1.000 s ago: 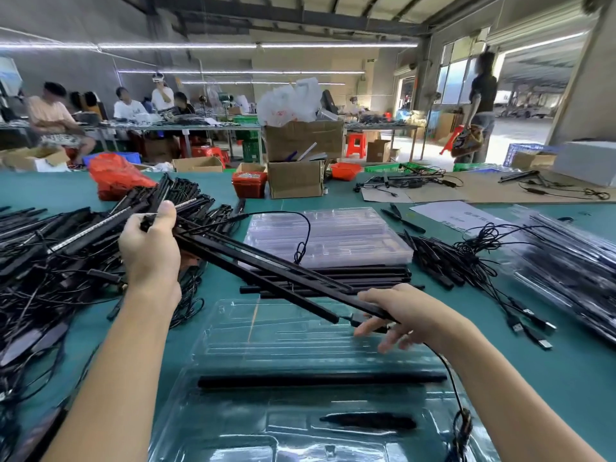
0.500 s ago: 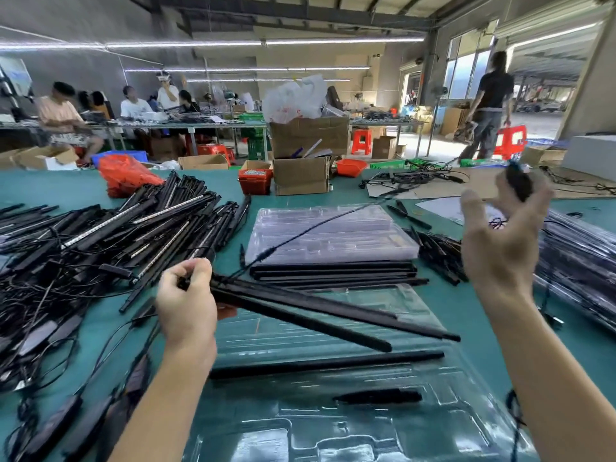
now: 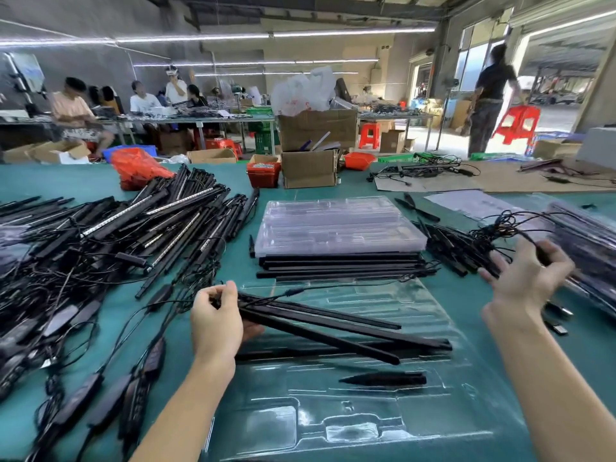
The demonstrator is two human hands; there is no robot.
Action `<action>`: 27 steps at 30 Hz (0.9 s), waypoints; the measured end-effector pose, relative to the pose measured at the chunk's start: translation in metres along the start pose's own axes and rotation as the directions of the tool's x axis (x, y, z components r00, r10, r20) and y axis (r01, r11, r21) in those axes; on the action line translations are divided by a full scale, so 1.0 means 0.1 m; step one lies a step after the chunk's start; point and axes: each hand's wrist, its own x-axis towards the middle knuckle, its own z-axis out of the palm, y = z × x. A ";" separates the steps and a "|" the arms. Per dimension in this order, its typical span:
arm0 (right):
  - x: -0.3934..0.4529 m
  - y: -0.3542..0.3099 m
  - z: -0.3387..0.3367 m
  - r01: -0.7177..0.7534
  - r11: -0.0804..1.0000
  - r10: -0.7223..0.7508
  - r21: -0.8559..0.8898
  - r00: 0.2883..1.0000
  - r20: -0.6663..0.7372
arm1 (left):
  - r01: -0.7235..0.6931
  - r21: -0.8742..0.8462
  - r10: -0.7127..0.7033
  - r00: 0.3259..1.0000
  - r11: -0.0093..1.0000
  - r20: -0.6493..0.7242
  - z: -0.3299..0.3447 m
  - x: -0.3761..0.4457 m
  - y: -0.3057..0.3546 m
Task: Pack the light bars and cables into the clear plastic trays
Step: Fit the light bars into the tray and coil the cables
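My left hand (image 3: 216, 323) grips the near ends of several black light bars (image 3: 333, 328), which slant rightward just above the clear plastic tray (image 3: 416, 305) in front of me. One bar (image 3: 276, 355) and a short black piece (image 3: 386, 379) lie in the tray's slots. My right hand (image 3: 523, 281) is raised at the right and pinches a black cable connector (image 3: 543, 253), its cable running back to a tangle of cables (image 3: 493, 231). A thin cable (image 3: 333, 286) trails from the held bars.
A big heap of light bars and cables (image 3: 116, 241) covers the table's left. A stack of clear trays (image 3: 336, 225) sits on black bars (image 3: 340, 265) behind the open tray. Packed trays (image 3: 590, 241) lie far right. Cardboard boxes (image 3: 310, 168) stand behind.
My right hand came down from head height to the cable tangle at the right, still pinching the connector. My left hand lowered the bars closer to the tray.
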 end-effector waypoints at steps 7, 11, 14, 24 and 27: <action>-0.15 0.16 -0.05 -0.264 0.961 0.253 0.087 0.960 0.124 | 0.028 -0.111 -0.037 0.996 0.993 -0.080 0.03 0.15 0.08; -0.10 0.16 -0.12 -0.391 0.904 0.359 0.174 0.914 0.188 | 0.010 -0.152 -0.029 0.993 0.988 -0.118 0.01 0.16 0.10; -0.07 0.20 -0.16 -0.368 0.929 0.357 0.031 0.916 0.181 | 0.014 -0.154 -0.031 0.994 0.988 -0.107 0.00 0.14 0.11; -0.27 0.38 -0.13 0.078 0.842 0.198 -0.533 0.876 0.440 | 0.168 -0.155 -0.123 0.957 0.973 0.263 -0.23 0.02 0.43; -0.36 0.43 -0.08 0.308 0.732 0.139 -0.608 0.806 0.575 | 0.130 -0.054 -0.096 0.904 0.990 0.417 -0.33 -0.02 0.53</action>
